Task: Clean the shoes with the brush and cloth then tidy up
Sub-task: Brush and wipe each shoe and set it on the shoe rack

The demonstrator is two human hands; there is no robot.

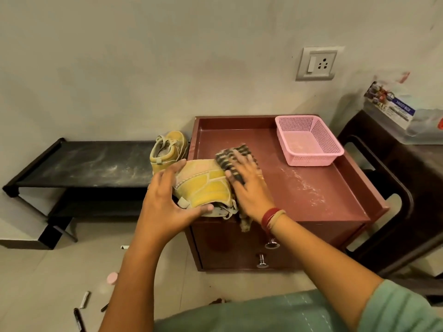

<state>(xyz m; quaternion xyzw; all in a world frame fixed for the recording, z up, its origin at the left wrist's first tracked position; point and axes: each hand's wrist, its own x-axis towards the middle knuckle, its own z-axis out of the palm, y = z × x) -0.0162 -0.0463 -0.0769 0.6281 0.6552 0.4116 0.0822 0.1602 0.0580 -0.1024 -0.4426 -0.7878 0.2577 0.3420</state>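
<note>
Perforated plastic basket (309, 140), woven cloth (230, 159)

Yellow shoe (203, 185), cloth (231, 159) — dark-and-pale striped, pink basket (309, 140), maroon cabinet (323, 188)

- Left grip (167, 200): fingers spread, thumb hooked underneath, clasping the shoe (203, 185); the bare forearm stretches forward behind it.
- Right grip (249, 188), just right of the left grip: palm down, fingers straight, pressing flat on the cloth (227, 156); bare forearm behind it.
</note>
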